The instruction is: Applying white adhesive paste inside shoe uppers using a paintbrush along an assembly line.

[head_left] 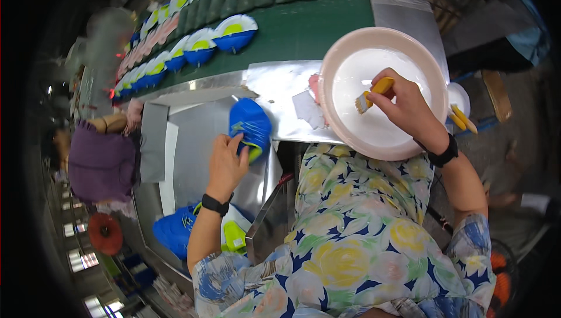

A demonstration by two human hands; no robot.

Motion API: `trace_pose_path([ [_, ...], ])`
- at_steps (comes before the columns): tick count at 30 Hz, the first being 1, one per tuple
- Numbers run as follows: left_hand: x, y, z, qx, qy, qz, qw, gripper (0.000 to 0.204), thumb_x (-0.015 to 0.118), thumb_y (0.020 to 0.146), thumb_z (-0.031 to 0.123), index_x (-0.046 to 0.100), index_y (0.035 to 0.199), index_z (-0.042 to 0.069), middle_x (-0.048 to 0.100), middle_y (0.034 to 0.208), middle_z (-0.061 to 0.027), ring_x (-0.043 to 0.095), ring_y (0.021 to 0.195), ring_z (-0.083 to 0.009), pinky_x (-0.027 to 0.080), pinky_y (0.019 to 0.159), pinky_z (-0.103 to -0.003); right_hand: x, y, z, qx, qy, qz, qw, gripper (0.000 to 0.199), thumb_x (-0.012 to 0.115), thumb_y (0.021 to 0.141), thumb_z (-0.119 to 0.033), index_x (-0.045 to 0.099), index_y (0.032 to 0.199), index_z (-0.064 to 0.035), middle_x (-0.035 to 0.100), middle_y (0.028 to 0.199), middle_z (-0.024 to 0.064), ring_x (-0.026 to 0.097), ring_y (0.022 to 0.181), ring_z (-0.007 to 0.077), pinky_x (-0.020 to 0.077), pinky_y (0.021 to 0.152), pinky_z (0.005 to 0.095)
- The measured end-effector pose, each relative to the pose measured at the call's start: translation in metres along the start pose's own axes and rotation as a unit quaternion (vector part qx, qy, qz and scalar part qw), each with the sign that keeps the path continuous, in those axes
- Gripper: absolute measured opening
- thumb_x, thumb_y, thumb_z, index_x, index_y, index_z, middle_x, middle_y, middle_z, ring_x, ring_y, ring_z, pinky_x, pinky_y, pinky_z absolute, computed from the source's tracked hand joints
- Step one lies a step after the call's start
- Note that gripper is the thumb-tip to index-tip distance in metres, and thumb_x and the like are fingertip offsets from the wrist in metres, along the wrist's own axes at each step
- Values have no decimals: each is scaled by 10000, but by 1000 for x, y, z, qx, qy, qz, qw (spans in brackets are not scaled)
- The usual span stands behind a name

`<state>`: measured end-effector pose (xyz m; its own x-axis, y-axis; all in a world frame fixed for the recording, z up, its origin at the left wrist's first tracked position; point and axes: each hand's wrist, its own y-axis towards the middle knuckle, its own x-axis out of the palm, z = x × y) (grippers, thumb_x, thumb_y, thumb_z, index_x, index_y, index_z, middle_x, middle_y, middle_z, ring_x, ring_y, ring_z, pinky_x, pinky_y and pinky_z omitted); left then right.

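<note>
Left hand grips a blue shoe upper from below, fingers curled onto its lower edge where a yellow-green lining shows; the piece sits just above the knuckles on a metal tray. Black band on that wrist. Below the left forearm, a heap of more blue and yellow-green pieces lies in the tray's lower part. Right hand is closed in a pinch on a small yellow-handled brush, bristles pointing left of the fingertips and down into a pink basin holding white liquid. The basin lies under and around that hand. Two yellow brush handles lie just right of the wrist. Well above the left hand, a green conveyor belt carries a row of blue uppers.
</note>
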<state>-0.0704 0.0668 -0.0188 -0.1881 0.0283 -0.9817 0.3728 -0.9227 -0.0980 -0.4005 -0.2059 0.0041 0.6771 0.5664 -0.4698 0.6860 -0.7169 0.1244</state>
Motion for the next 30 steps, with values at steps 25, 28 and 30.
trace_pose_path([
  [25,-63,160,111,127,-620,-195,750,471,516,1015,276,484,1413,26,586,1333,-100,601,1157,-236,490,1005,-380,-64,12,-9,-179,59,152,970,220,693,890,-173,569,993,-23,642,769,105,652,717,230,499,673,326],
  [28,-61,169,135,84,-654,-257,706,489,530,1008,315,485,1415,47,598,1309,-104,621,1134,-248,519,973,-393,-65,15,-16,-203,72,153,965,242,705,875,-192,567,982,-25,644,768,123,648,716,269,500,670,348],
  [30,-58,166,150,86,-663,-264,695,502,534,1004,342,484,1416,61,603,1297,-109,630,1127,-255,533,958,-401,-68,10,-11,-204,52,147,967,248,710,867,-199,564,971,-27,646,769,132,644,715,291,501,670,360],
])
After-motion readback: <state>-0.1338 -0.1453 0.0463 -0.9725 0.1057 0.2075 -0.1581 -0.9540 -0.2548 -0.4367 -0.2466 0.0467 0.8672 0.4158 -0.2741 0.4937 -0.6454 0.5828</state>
